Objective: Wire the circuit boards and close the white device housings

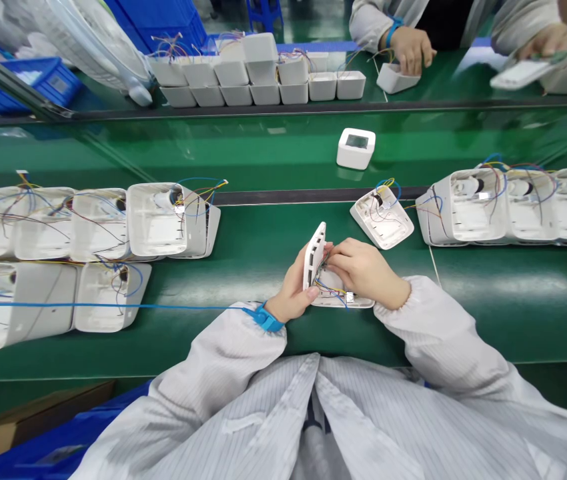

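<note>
My left hand is closed around a white plastic cover, which it holds up on edge with its inner side facing right. Coloured wires run between the cover and an open white housing lying on the green bench. My right hand has its fingers pinched together at the cover's inner side, by the wires; what exactly they grip is hidden. A blue wrist strap with a cord sits on my left wrist. Just beyond my right hand lies another open white housing with wires.
Wired white housings stand in rows at left, and more at right. A finished-looking white unit with a screen sits on the green belt. Across it, a co-worker's hand touches a white housing, beside stacked housings.
</note>
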`<state>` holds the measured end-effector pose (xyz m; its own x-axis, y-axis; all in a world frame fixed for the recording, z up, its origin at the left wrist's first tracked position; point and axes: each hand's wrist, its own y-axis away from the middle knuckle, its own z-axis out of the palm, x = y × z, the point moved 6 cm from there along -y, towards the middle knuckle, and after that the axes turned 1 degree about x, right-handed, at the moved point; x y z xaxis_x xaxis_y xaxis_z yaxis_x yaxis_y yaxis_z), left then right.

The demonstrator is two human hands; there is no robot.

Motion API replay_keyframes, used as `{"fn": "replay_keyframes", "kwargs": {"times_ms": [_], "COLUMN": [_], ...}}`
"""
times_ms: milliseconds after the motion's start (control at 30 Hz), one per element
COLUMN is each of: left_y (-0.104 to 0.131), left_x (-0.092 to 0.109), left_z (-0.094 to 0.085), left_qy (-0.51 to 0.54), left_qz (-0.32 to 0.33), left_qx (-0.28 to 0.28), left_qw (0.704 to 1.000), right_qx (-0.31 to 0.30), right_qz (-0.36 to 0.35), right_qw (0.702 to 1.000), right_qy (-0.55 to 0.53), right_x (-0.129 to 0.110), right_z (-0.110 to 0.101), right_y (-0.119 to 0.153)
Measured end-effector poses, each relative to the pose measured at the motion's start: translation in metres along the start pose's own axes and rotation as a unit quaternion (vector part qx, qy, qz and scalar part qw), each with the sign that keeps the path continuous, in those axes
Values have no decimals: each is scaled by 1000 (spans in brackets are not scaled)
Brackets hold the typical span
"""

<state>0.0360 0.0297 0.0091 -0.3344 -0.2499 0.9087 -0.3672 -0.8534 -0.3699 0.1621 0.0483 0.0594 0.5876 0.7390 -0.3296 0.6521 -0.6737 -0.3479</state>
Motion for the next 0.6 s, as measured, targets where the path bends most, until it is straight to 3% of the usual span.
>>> {"fn": "replay_keyframes", "kwargs": {"times_ms": [600], "left_y": [2], "left_x": [-1], "left_z": [1], "left_qy": [-73], "left_qz": [4], "left_qx": [-13], "left_qw": [997], "right_qx": [-9], "right_qz": [-22], "right_qw": [1000], "right_qy": [16], "right_x": [0], "right_z": [5], "right_y": [-1]}}
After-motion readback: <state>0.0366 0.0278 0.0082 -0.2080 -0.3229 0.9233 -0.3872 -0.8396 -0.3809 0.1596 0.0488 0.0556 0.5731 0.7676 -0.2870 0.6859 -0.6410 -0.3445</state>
